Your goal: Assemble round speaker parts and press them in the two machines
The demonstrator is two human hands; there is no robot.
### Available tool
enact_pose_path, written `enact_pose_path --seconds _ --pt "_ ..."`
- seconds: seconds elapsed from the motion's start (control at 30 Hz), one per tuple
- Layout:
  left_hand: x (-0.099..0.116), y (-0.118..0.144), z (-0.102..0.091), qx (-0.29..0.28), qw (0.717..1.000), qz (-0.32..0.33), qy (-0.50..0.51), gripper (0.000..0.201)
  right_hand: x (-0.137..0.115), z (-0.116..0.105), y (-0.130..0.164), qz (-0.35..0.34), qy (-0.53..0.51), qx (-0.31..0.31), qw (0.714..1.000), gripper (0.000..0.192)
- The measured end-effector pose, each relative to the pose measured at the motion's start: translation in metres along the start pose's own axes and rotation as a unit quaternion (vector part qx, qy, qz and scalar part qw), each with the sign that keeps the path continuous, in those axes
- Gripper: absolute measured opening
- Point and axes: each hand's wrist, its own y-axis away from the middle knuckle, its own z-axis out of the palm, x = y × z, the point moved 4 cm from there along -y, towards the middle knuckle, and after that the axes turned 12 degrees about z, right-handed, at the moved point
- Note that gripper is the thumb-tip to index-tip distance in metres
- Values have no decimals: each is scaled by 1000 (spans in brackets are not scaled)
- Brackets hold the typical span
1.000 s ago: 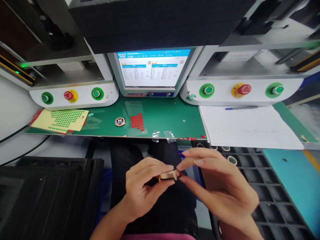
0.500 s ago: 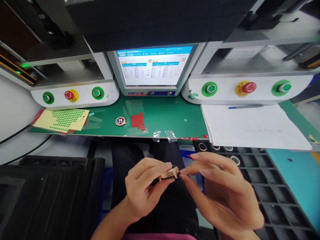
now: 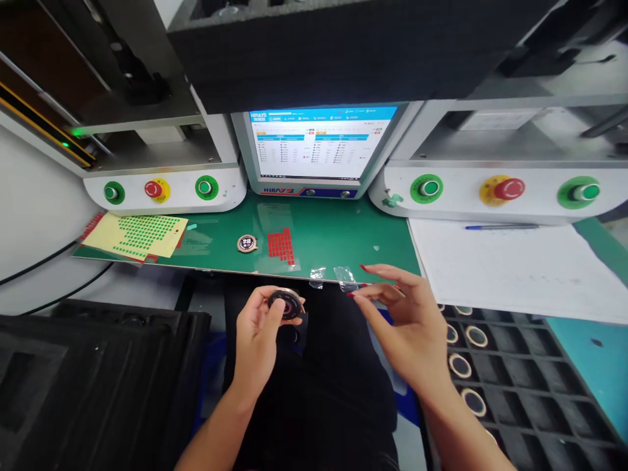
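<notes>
Green bench mat [image 3: 333, 235] up front, monitor [image 3: 318, 144] glowing behind. Left hand [image 3: 258, 333] grips a dark round part [image 3: 284, 304] over the lap; right hand [image 3: 402, 320], fingers loose and empty, hovers by red dots [image 3: 366, 278] at the mat's edge, above the black tray [image 3: 530, 386].

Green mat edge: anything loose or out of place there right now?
Yes. Small red dots lie scattered along the green mat front edge, off their sheet, and two clear film scraps hang over it. The left hand holds the round part; the right hand is beside them.
</notes>
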Motion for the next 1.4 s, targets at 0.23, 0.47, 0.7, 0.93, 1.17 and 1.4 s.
enact_pose_path --seconds 0.23,0.47,0.7,0.93,1.17,1.4 --pt "-13 -3 -9 -13 996 -85 18 31 15 12 -20 -188 338 13 922 16" --pt "-24 -3 -10 -17 993 -115 21 34 45 49 -5 -265 499 -21 825 17" --pt "-17 3 -4 -60 988 -118 77 30 29 35 -6 -283 372 46 883 17" --pt "-15 10 3 -74 987 -125 61 32 -31 13 25 -309 333 57 889 16" --pt "-6 16 16 -118 985 -114 54 48 -50 24 48 -380 394 -18 837 13" --pt "2 21 17 -128 990 -63 20 51 -48 33 52 -389 393 -17 833 16"
